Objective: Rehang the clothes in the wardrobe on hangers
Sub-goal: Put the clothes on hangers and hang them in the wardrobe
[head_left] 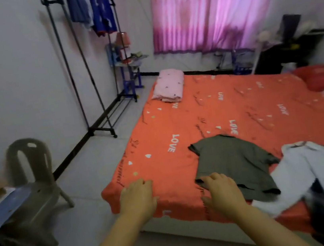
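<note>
Shirt (233, 162): laid flat by the bed's (177, 120) near edge, probably for easy lifting.
Right hand (222, 192): fingers (210, 179) curled on the hem; a pinch could not be told.
Left hand (137, 196): rested flat at the near-left corner, fingers together, likely for support.

The sheet (206, 106) in front of me is orange-red, printed with white LOVE lettering, small white and cream hearts and thin dark script. On it the shirt (233, 162) is grey-olive with darker edging at the sleeves and collar, and the garment (320, 171) beside it is white. The folded blanket (169, 85) is pale pink with tiny dark motifs. The pillow (321, 77) is red. My curtains (214, 9) are bright pink, streaked lengthwise in paler pink, with a purple hem. The rack (87, 68) is black; one cloth (78, 7) on it is dusty blue, the other cloth (102, 12) royal blue with pale marks. The chair (41, 200) is grey-brown.
</note>
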{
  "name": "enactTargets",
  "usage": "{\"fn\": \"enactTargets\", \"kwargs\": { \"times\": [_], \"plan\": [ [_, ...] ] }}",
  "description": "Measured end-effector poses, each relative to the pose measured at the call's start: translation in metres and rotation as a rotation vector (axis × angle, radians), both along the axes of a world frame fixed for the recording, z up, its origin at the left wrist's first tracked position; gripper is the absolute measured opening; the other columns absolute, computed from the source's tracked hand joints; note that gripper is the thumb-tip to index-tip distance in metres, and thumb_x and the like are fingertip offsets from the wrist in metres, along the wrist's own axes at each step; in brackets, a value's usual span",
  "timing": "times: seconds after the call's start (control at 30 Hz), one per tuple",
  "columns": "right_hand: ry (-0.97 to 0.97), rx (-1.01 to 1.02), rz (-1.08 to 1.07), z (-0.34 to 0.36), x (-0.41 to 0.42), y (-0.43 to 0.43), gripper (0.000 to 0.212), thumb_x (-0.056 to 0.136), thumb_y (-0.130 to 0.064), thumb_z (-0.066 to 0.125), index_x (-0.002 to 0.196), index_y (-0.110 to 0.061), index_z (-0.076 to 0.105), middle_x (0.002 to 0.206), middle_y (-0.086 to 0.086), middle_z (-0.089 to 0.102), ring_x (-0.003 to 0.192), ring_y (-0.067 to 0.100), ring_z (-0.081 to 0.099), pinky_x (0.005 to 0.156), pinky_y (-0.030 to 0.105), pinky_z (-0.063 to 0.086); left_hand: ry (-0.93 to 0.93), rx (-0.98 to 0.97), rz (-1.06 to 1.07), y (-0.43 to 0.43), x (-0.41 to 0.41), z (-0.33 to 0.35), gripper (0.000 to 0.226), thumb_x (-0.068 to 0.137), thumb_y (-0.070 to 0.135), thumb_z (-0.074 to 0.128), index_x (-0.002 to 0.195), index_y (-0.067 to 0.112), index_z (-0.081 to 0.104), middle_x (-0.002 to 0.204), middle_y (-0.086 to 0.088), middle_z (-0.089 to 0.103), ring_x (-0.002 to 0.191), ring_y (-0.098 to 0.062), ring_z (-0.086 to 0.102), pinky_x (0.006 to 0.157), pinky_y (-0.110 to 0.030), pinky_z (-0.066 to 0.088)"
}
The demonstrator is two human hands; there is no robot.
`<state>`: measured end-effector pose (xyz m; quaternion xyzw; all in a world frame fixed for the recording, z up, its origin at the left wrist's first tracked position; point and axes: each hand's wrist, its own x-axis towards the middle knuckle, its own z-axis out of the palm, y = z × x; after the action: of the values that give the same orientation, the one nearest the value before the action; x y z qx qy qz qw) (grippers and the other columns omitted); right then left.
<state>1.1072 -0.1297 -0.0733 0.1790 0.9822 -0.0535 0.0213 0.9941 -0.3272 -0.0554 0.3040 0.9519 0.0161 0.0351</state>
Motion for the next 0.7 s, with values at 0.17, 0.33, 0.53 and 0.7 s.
{"fn": "enactTargets", "kwargs": {
  "times": [0.17, 0.33, 0.53, 0.7],
  "plan": [
    [0.001, -0.034, -0.201, -0.014, 0.028, 0.086, 0.056, 0.088, -0.043, 0.050, 0.139, -0.025, 0.037, 0.131, 0.000, 0.046, 0.120, 0.023, 0.043, 0.097, 0.031, 0.033, -0.062, -0.017, -0.210, 0.120, -0.004, -0.017, 0.051, 0.088, 0.046, 0.049, 0.134, 0.026, 0.040, 0.128, 0.001, 0.049, 0.121, -0.023, 0.044, 0.095, -0.035, 0.035],
    [-0.006, -0.041, -0.314, -0.033, 0.024, 0.168, 0.059, 0.089, -0.045, 0.051, 0.142, -0.024, 0.033, 0.134, 0.001, 0.045, 0.122, 0.023, 0.042, 0.098, 0.031, 0.033, -0.080, -0.021, -0.353, 0.228, -0.025, -0.037, 0.047, 0.088, 0.046, 0.050, 0.129, 0.024, 0.043, 0.126, -0.001, 0.049, 0.119, -0.024, 0.045, 0.092, -0.035, 0.036],
    [-0.066, -0.082, -0.394, -0.049, -0.013, 0.261, 0.057, 0.090, -0.043, 0.050, 0.142, -0.024, 0.034, 0.133, 0.001, 0.047, 0.120, 0.021, 0.045, 0.097, 0.030, 0.036, -0.115, -0.055, -0.421, 0.338, -0.077, -0.059, 0.050, 0.090, 0.047, 0.048, 0.133, 0.024, 0.039, 0.128, -0.001, 0.047, 0.120, -0.024, 0.044, 0.094, -0.035, 0.035],
    [-0.100, -0.108, -0.410, -0.060, -0.045, 0.324, 0.058, 0.091, -0.045, 0.049, 0.142, -0.024, 0.033, 0.133, 0.000, 0.046, 0.119, 0.021, 0.045, 0.096, 0.030, 0.036, -0.138, -0.078, -0.445, 0.404, -0.112, -0.069, 0.049, 0.090, 0.047, 0.048, 0.132, 0.023, 0.041, 0.127, -0.001, 0.047, 0.119, -0.023, 0.045, 0.092, -0.035, 0.036]
  ]
}}
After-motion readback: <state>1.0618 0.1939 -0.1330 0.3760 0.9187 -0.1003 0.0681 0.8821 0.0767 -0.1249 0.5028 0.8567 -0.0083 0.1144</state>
